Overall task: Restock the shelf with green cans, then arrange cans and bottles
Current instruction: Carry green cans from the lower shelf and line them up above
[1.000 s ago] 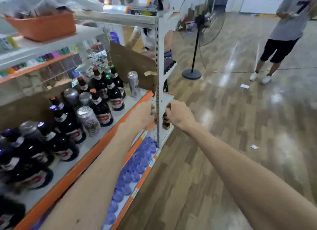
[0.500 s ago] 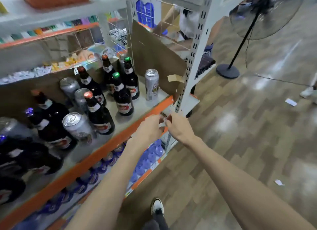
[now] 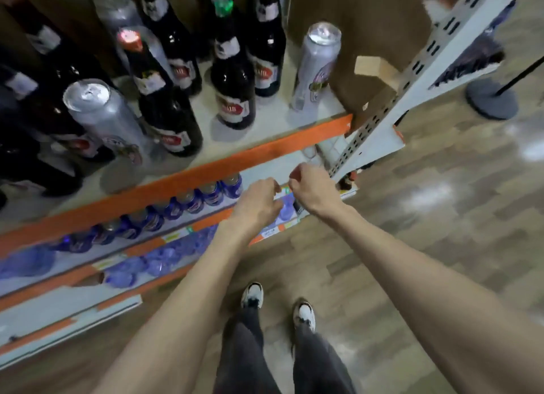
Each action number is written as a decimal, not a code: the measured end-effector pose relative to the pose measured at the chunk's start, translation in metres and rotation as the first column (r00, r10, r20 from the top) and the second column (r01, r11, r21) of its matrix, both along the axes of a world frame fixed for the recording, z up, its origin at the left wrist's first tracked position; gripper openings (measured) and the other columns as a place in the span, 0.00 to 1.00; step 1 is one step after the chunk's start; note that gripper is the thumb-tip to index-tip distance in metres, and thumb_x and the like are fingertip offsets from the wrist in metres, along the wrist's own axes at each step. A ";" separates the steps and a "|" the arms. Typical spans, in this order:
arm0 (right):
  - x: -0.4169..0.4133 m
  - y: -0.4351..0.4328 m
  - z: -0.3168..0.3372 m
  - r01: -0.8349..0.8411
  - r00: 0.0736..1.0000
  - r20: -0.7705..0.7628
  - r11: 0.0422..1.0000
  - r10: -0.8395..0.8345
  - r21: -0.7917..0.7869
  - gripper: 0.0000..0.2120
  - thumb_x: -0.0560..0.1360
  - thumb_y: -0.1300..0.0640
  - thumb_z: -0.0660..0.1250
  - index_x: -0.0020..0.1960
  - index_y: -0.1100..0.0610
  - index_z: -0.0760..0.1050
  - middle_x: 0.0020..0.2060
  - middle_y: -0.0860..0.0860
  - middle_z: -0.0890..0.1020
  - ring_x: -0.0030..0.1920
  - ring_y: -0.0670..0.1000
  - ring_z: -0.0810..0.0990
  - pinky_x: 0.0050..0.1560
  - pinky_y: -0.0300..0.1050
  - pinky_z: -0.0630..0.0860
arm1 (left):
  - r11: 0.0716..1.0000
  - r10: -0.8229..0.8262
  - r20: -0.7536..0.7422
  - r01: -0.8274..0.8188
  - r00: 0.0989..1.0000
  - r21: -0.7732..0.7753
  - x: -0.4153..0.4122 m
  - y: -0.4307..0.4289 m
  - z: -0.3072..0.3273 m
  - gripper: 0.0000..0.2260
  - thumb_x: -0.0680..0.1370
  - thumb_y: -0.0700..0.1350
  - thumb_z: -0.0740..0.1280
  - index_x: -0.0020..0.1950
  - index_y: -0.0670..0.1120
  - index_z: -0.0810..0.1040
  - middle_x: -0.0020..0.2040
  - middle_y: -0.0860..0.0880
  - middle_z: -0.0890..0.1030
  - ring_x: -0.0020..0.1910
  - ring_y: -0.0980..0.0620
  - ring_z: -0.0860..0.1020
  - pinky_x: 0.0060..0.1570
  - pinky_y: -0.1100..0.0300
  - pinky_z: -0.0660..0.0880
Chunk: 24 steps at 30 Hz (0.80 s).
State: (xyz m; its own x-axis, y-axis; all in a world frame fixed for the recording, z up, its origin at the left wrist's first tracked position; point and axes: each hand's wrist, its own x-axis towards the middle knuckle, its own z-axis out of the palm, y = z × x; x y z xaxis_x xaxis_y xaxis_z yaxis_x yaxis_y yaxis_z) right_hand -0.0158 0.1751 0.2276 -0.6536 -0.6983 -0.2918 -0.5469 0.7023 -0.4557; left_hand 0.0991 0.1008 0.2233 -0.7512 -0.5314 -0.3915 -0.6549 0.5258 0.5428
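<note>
The shelf [image 3: 265, 155] has an orange front edge and carries dark glass bottles [image 3: 232, 96] and tall silver cans, one at the right end [image 3: 316, 70] and one at front left [image 3: 103, 114]. Under it, a row of blue cans [image 3: 188, 199] lines a lower shelf. I see no green can. My left hand [image 3: 259, 202] and my right hand [image 3: 312, 190] hang side by side in front of the lower shelves, near the right end. Both have curled fingers and nothing visible in them.
A white perforated upright [image 3: 412, 78] closes the shelf's right end, with a brown cardboard panel [image 3: 368, 25] behind it. Blue-capped bottles [image 3: 164, 261] fill the lowest shelves. A fan's round base [image 3: 491, 99] stands on the wooden floor at right. My shoes [image 3: 251, 295] are below.
My view has tilted down and moved closer to the shelf. Both hands have dropped from the orange edge by the upright to the level of the lower shelves.
</note>
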 end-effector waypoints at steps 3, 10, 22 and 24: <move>-0.017 -0.002 -0.048 -0.072 0.997 -0.006 0.997 0.072 0.009 0.08 0.75 0.57 0.61 0.50 0.57 0.77 0.50 0.59 0.82 0.54 0.62 0.80 0.52 0.51 0.73 | 0.992 0.128 -0.003 -0.128 0.992 -0.016 -0.002 -0.002 -0.044 0.15 0.76 0.42 0.66 0.62 0.43 0.76 0.61 0.42 0.79 0.61 0.43 0.76 0.54 0.55 0.71; -0.057 -0.011 -0.159 -0.157 0.987 -0.044 0.985 0.154 -0.076 0.12 0.73 0.55 0.64 0.55 0.57 0.76 0.53 0.58 0.81 0.54 0.61 0.79 0.49 0.47 0.73 | 0.950 0.257 -0.123 -0.274 0.959 -0.149 -0.029 -0.009 -0.146 0.17 0.78 0.43 0.67 0.66 0.42 0.74 0.64 0.43 0.76 0.63 0.44 0.74 0.61 0.55 0.70; -0.089 -0.093 -0.300 -0.178 0.983 -0.100 0.943 0.156 -0.280 0.21 0.77 0.50 0.67 0.65 0.59 0.70 0.61 0.57 0.77 0.61 0.59 0.76 0.58 0.51 0.74 | 0.839 0.205 -0.293 -0.322 0.934 -0.439 -0.073 -0.073 -0.265 0.14 0.80 0.43 0.65 0.66 0.46 0.73 0.65 0.45 0.74 0.64 0.45 0.73 0.61 0.51 0.71; -0.094 -0.105 -0.304 -0.171 0.984 -0.100 0.932 0.147 -0.320 0.21 0.77 0.50 0.68 0.65 0.60 0.70 0.61 0.57 0.77 0.61 0.59 0.76 0.57 0.50 0.74 | 0.802 0.177 -0.362 -0.347 0.915 -0.487 -0.078 -0.085 -0.256 0.13 0.80 0.42 0.64 0.65 0.47 0.74 0.64 0.47 0.75 0.63 0.46 0.74 0.60 0.51 0.72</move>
